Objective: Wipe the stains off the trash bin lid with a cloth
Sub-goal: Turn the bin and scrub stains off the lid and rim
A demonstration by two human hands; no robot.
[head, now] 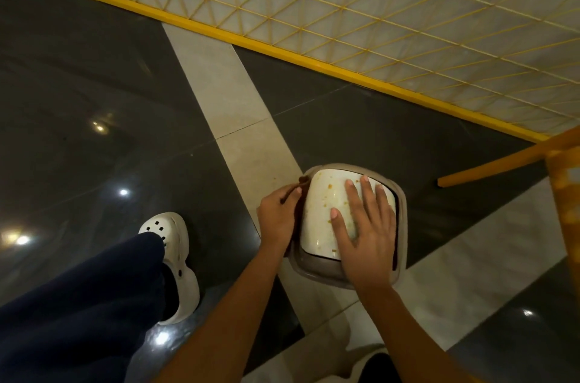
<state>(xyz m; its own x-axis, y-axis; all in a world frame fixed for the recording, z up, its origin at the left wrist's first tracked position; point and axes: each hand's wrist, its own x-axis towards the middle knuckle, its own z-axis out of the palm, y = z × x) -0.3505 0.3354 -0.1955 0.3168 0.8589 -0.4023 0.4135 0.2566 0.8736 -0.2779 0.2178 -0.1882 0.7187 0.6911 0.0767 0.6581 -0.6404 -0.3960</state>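
Head view: taupe plastic trash bin stands on glossy dark tiled floor, across pale tile strip, near yellow wire-grid fence. White domed bin lid, speckled with orange-brown stains, sits in bin's top. Right hand lies flat on lid — fingers straight, spread. Left hand at bin's left rim — fingers curled, pinching thin brown stick. White perforated clog and navy trouser leg on floor to left.
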